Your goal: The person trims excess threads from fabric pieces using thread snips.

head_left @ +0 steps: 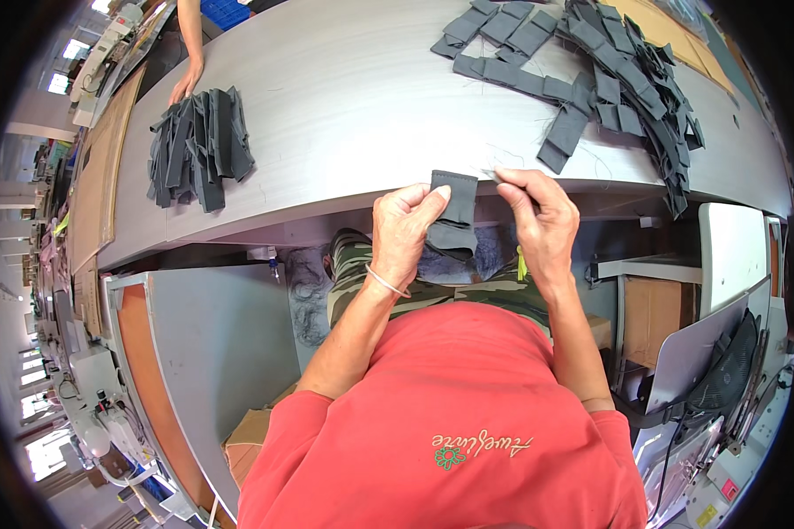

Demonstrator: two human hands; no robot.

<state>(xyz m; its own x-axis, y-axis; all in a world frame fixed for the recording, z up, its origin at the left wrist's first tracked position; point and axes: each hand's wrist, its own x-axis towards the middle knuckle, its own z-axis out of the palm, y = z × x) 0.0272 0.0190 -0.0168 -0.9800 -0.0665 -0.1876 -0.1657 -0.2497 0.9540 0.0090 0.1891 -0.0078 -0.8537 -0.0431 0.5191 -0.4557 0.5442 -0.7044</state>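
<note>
My left hand [400, 225] pinches a dark grey folded fabric piece [455, 207] between thumb and fingers, just off the table's near edge. A row of stitches runs along its top end, and the lower end is folded. To the right of it, my right hand [543, 212] is closed with thumb and forefinger together. A thin, small thing shows at its fingertips, too fine to make out. Fine loose threads lie on the table beyond this hand.
A tangled heap of joined dark grey fabric pieces [622, 79] covers the table's far right. At the left lies a pile of grey strips [200, 145], with another person's hand [187, 81] touching it. The pale table [344, 106] has its edge before me; a grey cabinet panel [220, 344] stands lower left.
</note>
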